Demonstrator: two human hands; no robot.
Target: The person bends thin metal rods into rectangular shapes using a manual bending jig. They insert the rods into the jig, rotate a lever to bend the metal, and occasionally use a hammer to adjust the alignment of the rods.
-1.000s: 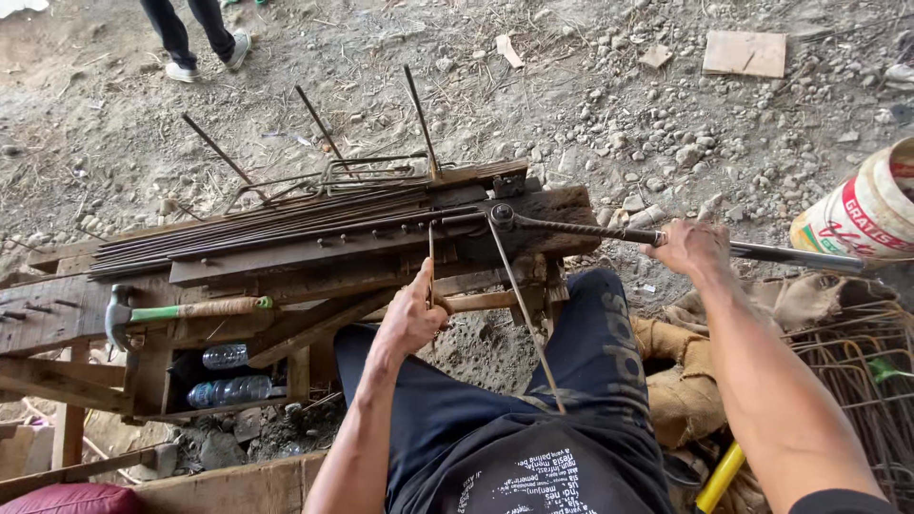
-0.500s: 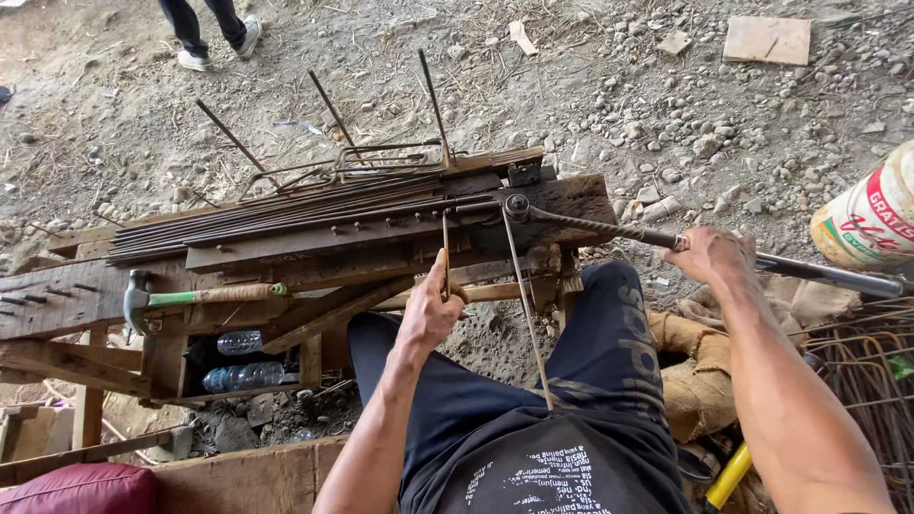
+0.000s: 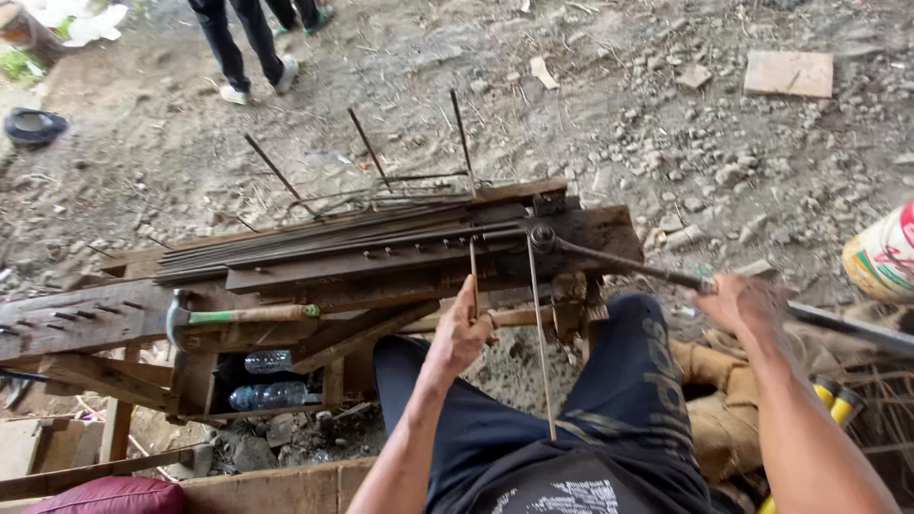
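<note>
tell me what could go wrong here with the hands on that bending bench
The left hand grips the thin steel rod close to the bending pin, so a finger could get pinched there. The right hand is on the long lever; a slip might swing it into the knee. The rod's free end points back at the person's lap and could jab.

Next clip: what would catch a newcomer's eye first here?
Probably the wooden bench loaded with a bundle of long steel rods, centre frame. The left hand grips a thin bent rod at the bench's near edge, while the right hand holds a long lever bar running off to the right. A hammer with a green-and-wood handle lies on the bench's left part.
</note>
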